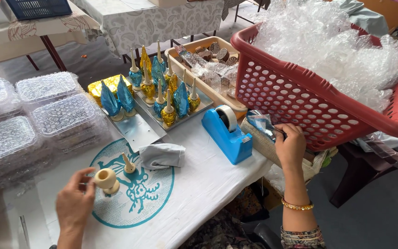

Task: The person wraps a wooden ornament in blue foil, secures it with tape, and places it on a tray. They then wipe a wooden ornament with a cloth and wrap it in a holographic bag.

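My left hand [73, 206] grips a small cream goblet-shaped wooden piece [106, 180] that stands on the white cloth [199, 184] with a teal print. A cream cone-shaped lid [127, 164] stands just beyond it. My right hand [291, 146] reaches to the right, fingers pinched on a clear blue-tinted plastic wrapper [260, 123] beside the red basket [318, 99]. A blue tape dispenser [229, 134] sits between my hands.
Metal trays [139, 131] carry several foil-wrapped blue and gold cone pieces [169, 99]. Stacks of clear plastic boxes [28, 120] fill the left. The red basket is heaped with bubble wrap [328, 46]. A grey folded cloth [162, 156] and a beige tray [208, 69] of wooden pieces lie nearby.
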